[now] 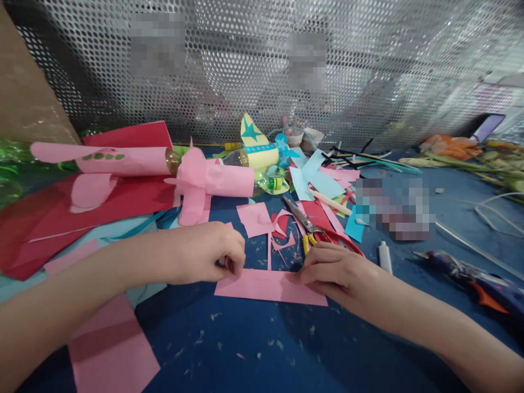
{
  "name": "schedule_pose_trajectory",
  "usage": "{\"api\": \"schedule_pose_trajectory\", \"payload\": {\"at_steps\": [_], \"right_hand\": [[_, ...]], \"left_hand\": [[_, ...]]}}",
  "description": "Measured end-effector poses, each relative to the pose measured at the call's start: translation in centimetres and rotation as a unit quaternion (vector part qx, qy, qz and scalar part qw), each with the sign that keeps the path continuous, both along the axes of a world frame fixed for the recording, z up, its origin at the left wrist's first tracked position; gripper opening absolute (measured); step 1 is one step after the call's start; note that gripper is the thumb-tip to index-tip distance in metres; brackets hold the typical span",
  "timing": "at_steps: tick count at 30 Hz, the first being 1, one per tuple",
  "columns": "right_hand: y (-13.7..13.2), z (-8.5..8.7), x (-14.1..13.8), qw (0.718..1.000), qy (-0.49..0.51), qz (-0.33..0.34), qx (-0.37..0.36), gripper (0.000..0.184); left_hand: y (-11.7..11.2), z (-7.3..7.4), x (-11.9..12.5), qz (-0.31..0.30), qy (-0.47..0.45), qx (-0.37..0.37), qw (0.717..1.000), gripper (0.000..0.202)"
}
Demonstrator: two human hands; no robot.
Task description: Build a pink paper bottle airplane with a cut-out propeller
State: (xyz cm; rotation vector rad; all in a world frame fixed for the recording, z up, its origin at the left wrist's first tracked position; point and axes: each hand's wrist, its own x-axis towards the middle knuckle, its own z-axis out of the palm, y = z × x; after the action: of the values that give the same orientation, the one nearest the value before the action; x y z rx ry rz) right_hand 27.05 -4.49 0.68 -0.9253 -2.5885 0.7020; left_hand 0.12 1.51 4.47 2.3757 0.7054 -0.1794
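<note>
A pink paper strip (pixel 270 288) lies flat across the blue table in front of me. Its upper left corner is under the curled fingers of my left hand (pixel 219 254), pinched at the edge. At the strip's right end my right hand (pixel 341 270) closes thumb and fingers on the paper. Just beyond that hand lie scissors (pixel 305 218) with red and yellow handles, partly hidden by its fingers. Pink offcuts (pixel 254 219) and a thin pink sliver lie behind the strip. A larger pink sheet (pixel 114 349) rests below my left forearm.
Farther back lie bottles wrapped in pink paper (pixel 229 181) and a yellow-and-blue one (pixel 262 157). Red sheets (pixel 143 194) spread at left. On the right are a white tube (pixel 385 257) and a glue gun (pixel 470 278) with an orange trigger. A perforated silver screen (pixel 245 65) stands behind.
</note>
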Motion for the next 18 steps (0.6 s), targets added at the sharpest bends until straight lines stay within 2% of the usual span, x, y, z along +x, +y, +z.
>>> {"api": "schedule_pose_trajectory", "payload": {"at_steps": [7,10,13,15,18], "right_hand": [[-0.1,0.2,0.5,1.000,0.021,0.004,0.004,0.024],[-0.4,0.2,0.8,1.000,0.010,-0.008,0.018,0.027],[-0.8,0.3,1.3,0.999,-0.001,-0.025,0.024,0.034],[-1.0,0.5,1.5,0.999,-0.012,-0.035,0.017,0.038],[-1.0,0.8,1.5,0.999,-0.028,-0.035,0.000,0.037]], "left_hand": [[-0.2,-0.4,-0.8,-0.007,0.008,0.017,1.000,0.025],[-0.3,-0.5,-1.1,0.026,0.006,0.010,1.000,0.022],[-0.7,0.0,-0.8,0.052,0.029,0.003,0.998,0.019],[-1.2,0.6,-0.3,0.052,0.036,0.031,0.998,0.020],[-2.3,1.1,0.8,0.026,0.029,0.125,0.991,0.028]]}}
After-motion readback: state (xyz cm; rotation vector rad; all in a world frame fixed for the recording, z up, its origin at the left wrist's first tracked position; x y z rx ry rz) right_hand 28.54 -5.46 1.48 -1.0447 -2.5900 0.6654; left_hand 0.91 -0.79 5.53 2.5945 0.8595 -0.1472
